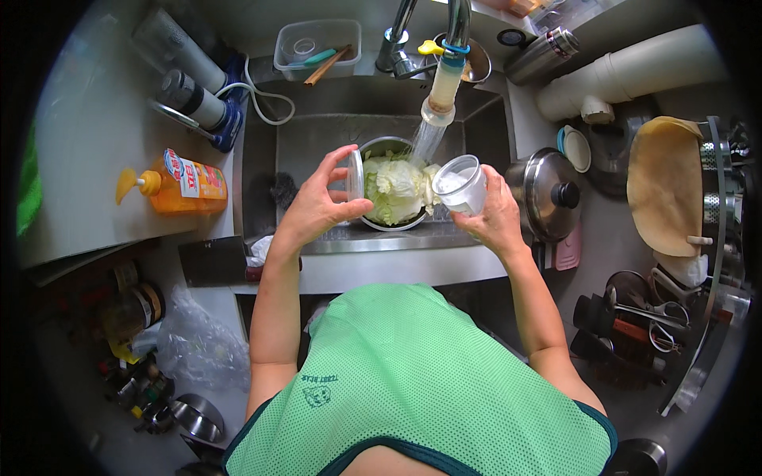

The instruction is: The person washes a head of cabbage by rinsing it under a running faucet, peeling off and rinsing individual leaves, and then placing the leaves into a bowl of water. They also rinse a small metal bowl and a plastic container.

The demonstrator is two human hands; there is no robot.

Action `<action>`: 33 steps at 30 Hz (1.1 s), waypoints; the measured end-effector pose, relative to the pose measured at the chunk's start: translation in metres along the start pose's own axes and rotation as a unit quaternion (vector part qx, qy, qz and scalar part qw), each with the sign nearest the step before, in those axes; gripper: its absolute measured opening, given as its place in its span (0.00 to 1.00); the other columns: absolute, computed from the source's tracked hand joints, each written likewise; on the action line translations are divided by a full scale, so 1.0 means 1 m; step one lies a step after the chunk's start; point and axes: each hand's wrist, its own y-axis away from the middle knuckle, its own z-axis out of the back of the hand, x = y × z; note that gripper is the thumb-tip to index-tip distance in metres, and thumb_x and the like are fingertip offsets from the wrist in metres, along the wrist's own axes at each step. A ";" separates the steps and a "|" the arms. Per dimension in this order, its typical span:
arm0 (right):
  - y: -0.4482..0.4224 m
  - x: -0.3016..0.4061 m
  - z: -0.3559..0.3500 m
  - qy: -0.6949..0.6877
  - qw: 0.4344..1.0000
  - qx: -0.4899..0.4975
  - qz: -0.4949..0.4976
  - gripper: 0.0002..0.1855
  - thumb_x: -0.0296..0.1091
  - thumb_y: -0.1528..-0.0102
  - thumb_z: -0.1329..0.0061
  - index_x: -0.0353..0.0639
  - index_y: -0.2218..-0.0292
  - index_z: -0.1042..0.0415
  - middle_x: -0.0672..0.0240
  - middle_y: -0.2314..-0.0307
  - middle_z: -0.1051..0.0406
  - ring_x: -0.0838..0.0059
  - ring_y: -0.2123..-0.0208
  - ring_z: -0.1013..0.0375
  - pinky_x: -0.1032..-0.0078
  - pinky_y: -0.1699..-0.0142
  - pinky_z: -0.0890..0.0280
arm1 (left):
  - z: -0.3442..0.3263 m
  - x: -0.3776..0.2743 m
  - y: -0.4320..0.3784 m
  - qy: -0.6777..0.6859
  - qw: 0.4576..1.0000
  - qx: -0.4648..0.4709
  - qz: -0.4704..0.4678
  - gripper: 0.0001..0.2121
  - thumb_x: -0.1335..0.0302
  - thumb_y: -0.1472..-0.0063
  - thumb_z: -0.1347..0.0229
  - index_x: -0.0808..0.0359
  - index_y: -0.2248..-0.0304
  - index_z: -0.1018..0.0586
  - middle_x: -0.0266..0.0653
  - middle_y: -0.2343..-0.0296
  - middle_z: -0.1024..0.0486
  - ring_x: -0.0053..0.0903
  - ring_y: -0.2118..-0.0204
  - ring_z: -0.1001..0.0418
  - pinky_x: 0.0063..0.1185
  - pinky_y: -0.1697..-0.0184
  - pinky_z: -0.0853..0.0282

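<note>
My left hand (pixel 318 202) grips a round clear lid (pixel 355 177) by its edges, turned on its side. In my right hand (pixel 497 211) is a small clear plastic jar (pixel 461 184), tilted to the left, with white powder or grains inside. Between the two hands, a metal bowl (pixel 390 143) stands in the steel sink (pixel 321 113), heaped with pale green cabbage leaves (pixel 393 184). Water runs from the faucet's filter nozzle (pixel 439 110) onto the bowl's far right side. The lid and the jar are apart.
Left of the sink stand an orange pump bottle (pixel 190 184) and a cleaver (pixel 214 262) near the front edge. A lidded steel pot (pixel 545 193) is at the right. Behind the sink sits a clear plastic box (pixel 318 44). A white pipe (pixel 631 71) crosses the back right.
</note>
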 end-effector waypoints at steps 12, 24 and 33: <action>0.001 0.005 0.000 0.000 1.000 -0.011 0.002 0.42 0.38 0.68 0.42 0.38 0.53 0.48 0.54 0.63 0.37 0.55 0.60 0.35 0.67 0.56 0.38 | -0.004 -0.001 -0.002 -0.002 1.000 0.011 -0.008 0.38 0.69 0.59 0.38 0.54 0.47 0.44 0.50 0.57 0.38 0.28 0.64 0.28 0.22 0.63 0.31; 0.001 0.002 -0.005 0.005 0.999 -0.046 0.024 0.42 0.41 0.67 0.41 0.39 0.53 0.48 0.56 0.64 0.38 0.57 0.62 0.35 0.67 0.59 0.37 | -0.006 -0.002 0.000 -0.031 0.999 0.010 0.001 0.38 0.70 0.59 0.38 0.53 0.47 0.44 0.51 0.56 0.38 0.30 0.63 0.28 0.23 0.62 0.31; -0.002 0.002 -0.006 -0.011 0.998 -0.052 0.025 0.43 0.40 0.68 0.40 0.38 0.53 0.48 0.56 0.63 0.38 0.58 0.62 0.35 0.67 0.58 0.37 | -0.008 -0.002 -0.001 -0.003 1.000 0.023 -0.010 0.39 0.70 0.59 0.38 0.53 0.47 0.44 0.51 0.56 0.39 0.30 0.62 0.29 0.23 0.63 0.31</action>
